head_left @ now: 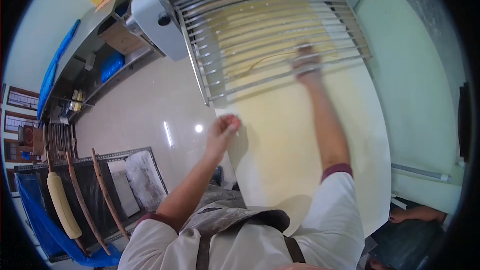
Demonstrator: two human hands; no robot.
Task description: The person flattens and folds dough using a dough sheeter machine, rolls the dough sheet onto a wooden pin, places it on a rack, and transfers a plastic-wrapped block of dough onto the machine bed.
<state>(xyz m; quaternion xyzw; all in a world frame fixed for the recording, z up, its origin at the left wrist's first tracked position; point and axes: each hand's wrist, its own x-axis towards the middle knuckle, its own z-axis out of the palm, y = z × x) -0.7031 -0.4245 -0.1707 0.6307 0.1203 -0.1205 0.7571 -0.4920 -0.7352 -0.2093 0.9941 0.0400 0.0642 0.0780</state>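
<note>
A dough sheeter's metal guard grille (285, 72) spans the top of the view. Under its bars lies a flat yellow dough sheet (270, 25) with a curved near edge, on a pale conveyor belt (280, 145). Reaching to the grille, my right hand (306, 62) is at the near edge of the dough, smeared by motion, so its fingers cannot be read. My left hand (223, 129) hovers by the belt's left edge with its fingers curled together. Something reddish shows at its fingertips, too small to name.
The sheeter's grey housing (162, 17) with a red button stands at the upper left. Wooden poles (107, 190), one carrying a dough roll (63, 205), rest on a rack at lower left. Another person's hand (400, 215) is at lower right. Shelving (90, 82) runs along the left.
</note>
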